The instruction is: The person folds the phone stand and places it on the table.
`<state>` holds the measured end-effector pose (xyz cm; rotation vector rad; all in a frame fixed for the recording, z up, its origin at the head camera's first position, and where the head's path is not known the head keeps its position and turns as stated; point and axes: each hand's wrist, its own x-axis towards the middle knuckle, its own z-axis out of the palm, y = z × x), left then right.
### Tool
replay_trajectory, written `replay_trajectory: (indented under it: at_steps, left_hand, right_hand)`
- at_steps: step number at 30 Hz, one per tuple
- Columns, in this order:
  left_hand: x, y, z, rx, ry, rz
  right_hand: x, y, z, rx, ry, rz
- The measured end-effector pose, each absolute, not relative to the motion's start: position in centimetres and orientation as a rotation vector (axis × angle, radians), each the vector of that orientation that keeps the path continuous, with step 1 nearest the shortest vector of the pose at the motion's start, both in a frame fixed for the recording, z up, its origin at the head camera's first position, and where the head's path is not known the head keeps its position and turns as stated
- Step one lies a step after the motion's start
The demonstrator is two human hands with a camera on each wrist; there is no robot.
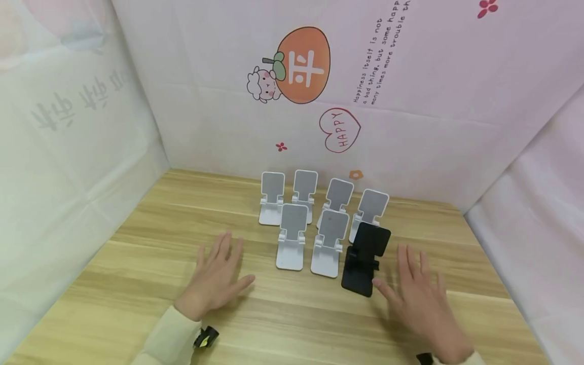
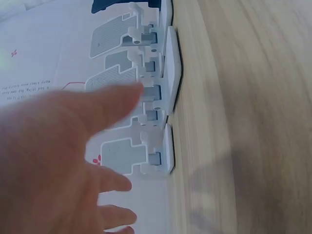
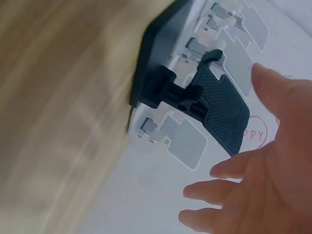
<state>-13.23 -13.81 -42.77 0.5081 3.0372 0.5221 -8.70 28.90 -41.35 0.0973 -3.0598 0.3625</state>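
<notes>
Several white phone stands with grey pads stand unfolded on the table in two rows. The front row has a left white phone stand (image 1: pixel 290 253), a middle white phone stand (image 1: pixel 326 260) and, at its right end, a black phone stand (image 1: pixel 359 271). Spread flat and holding nothing, my left hand (image 1: pixel 214 281) lies left of the front row, apart from it. My right hand (image 1: pixel 422 301) is beside the black stand, fingers extended; its thumb comes close to the stand's base, and I cannot tell whether they touch. In the right wrist view the black stand's panel (image 3: pixel 224 107) leans back.
Behind stands the back row, its leftmost white phone stand (image 1: pixel 272 188) near a pale printed cloth (image 1: pixel 219 126) that hangs as a back wall. More cloth hangs at the left (image 1: pixel 82 167) and right. The wood-grain table (image 1: pixel 274 324) extends in front of the stands.
</notes>
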Motion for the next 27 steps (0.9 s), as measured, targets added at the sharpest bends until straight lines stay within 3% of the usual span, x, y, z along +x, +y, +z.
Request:
replay_trajectory:
  at_steps: [14,27]
  left_hand:
    - [-14.2,-12.8,-42.2,0.669,3.152,0.781]
    - [-14.4,-11.0,-41.7,0.63,2.933,1.076]
  right_hand:
    - [-11.2,29.3,-38.1,0.218,-2.843,0.392]
    - [-14.9,30.3,-38.9,0.257,-2.693,0.813]
